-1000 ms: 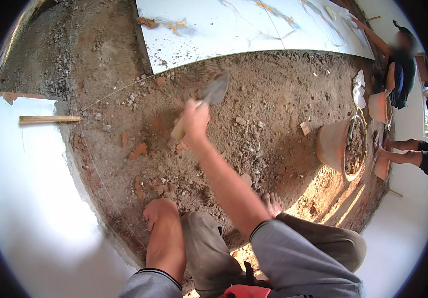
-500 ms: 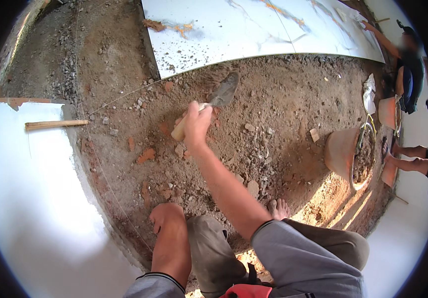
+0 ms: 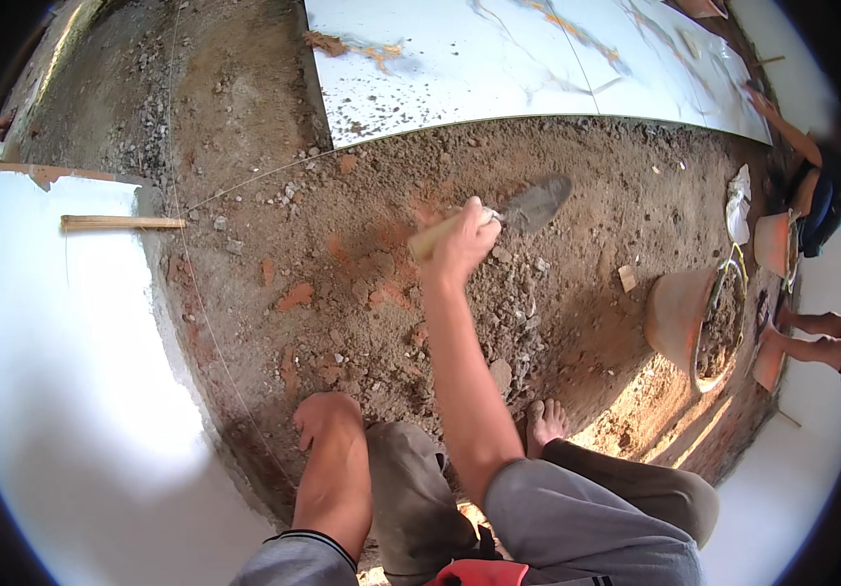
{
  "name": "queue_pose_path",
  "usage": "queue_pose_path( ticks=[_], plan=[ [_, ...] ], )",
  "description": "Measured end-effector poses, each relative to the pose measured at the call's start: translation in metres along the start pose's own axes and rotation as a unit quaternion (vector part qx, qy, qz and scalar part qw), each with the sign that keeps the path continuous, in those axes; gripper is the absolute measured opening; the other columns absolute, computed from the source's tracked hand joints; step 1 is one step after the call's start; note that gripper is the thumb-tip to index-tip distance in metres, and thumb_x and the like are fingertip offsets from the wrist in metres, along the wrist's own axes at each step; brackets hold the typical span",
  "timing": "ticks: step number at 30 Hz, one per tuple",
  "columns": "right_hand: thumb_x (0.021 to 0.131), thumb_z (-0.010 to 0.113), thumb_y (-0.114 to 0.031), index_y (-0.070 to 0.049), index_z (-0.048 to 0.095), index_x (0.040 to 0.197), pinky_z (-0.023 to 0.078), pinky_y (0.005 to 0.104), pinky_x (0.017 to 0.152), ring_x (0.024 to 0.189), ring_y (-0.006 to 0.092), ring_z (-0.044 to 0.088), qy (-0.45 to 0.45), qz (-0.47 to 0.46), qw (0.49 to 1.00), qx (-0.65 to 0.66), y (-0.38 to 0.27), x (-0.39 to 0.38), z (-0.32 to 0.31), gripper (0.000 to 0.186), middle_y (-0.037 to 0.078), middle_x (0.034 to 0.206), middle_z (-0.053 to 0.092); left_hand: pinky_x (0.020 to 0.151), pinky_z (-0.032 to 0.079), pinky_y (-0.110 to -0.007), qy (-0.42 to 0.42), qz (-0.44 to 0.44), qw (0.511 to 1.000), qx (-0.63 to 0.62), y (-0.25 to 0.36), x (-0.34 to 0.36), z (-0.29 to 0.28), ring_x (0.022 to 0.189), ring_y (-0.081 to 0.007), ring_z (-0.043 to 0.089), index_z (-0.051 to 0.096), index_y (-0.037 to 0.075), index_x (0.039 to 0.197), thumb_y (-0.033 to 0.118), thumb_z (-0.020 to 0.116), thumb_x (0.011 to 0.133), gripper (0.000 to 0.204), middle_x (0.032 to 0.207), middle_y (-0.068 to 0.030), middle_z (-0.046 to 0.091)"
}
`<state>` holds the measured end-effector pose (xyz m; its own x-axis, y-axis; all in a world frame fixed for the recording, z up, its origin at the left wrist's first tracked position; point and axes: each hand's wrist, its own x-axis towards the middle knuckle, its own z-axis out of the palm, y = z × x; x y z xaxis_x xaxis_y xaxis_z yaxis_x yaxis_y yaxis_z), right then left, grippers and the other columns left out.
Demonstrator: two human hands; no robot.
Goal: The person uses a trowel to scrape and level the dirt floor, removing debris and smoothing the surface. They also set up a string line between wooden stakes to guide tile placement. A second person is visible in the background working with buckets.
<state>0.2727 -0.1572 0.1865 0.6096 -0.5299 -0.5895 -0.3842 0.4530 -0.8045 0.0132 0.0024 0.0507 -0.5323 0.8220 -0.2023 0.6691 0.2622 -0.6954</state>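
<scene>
1. One trowel (image 3: 538, 202) was in the right hand (image 3: 466, 242), out over the rough soil (image 3: 616, 210) near the middle of the view; whether its blade touched the soil, I could not tell.
2. One wooden handle (image 3: 429, 241) sat in that hand, the fingers closed around it, and the blade pointed away to the upper right.
3. One left hand (image 3: 325, 418) hung bent at the wrist beside the left knee (image 3: 399, 459); its fingers were mostly hidden, so I could not tell whether they were spread or pressed together.
4. At least two white tiles (image 3: 484, 73) with grey and gold veins lay side by side beyond the trowel, with crumbs of dirt scattered on the near left corner.
5. Three buckets stood to the right: one large bucket (image 3: 676, 317) with soil inside, and two smaller-looking ones (image 3: 772, 244) farther off.
6. Two thin strings (image 3: 208, 327) ran above the soil at the left, meeting near one stick (image 3: 123, 223) that lay on the low white wall (image 3: 59, 322).
7. One small block (image 3: 627, 279) and one white bag (image 3: 738, 207) lay near the large bucket.
8. Two other people were at the right edge: one reached an arm (image 3: 790, 135) to the tiles, the other showed two bare legs (image 3: 816, 344).
9. One bare foot (image 3: 546, 423) of the wearer rested on the soil.
</scene>
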Motion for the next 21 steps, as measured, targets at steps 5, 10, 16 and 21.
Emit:
queue_pose_path(
  ticks=[5, 10, 16, 21],
  plan=[
    [0.101, 0.06, -0.019, -0.007, 0.049, 0.11, 0.056, 0.0285, 0.053, 0.066, 0.0153, 0.061, -0.103, 0.177, 0.978, -0.041, 0.007, -0.008, -0.025, 0.018, 0.009, 0.093, 0.06, 0.119, 0.036, -0.057, -0.005, 0.013, 0.999, 0.03, 0.0, -0.001, 0.0, 0.136, -0.0414, 0.055, 0.056, 0.014, 0.149, 0.034, 0.051, 0.103, 0.05, 0.154, -0.0174, 0.053],
    [0.104, 0.061, -0.035, -0.007, 0.056, 0.102, 0.049, 0.0293, 0.044, 0.053, 0.0078, 0.051, 0.019, -0.073, 0.996, 0.051, -0.043, 0.019, -0.043, 0.029, 0.001, 0.071, 0.056, 0.119, 0.036, -0.056, -0.009, 0.019, 0.998, 0.06, -0.001, -0.003, -0.003, 0.135, -0.0411, 0.057, 0.057, 0.013, 0.148, 0.033, 0.051, 0.103, 0.049, 0.153, -0.0177, 0.055],
    [0.104, 0.057, -0.024, -0.007, 0.052, 0.102, 0.048, 0.0291, 0.046, 0.06, 0.0122, 0.055, -0.133, 0.121, 0.984, -0.003, 0.029, -0.003, -0.019, 0.018, 0.007, 0.079, 0.057, 0.119, 0.037, -0.055, -0.007, 0.04, 0.995, 0.087, 0.0, -0.002, -0.002, 0.133, -0.0409, 0.059, 0.057, 0.012, 0.147, 0.032, 0.052, 0.104, 0.048, 0.151, -0.018, 0.057],
    [0.105, 0.053, -0.023, -0.011, 0.051, 0.092, 0.047, 0.0274, 0.043, 0.053, 0.0128, 0.053, -0.143, 0.009, 0.988, -0.056, -0.022, 0.02, -0.064, 0.018, 0.004, 0.072, 0.055, 0.119, 0.037, -0.055, -0.037, 0.069, 0.979, 0.191, -0.001, 0.001, 0.001, 0.131, -0.0407, 0.061, 0.058, 0.012, 0.146, 0.032, 0.053, 0.104, 0.047, 0.149, -0.0182, 0.059]
  ],
)
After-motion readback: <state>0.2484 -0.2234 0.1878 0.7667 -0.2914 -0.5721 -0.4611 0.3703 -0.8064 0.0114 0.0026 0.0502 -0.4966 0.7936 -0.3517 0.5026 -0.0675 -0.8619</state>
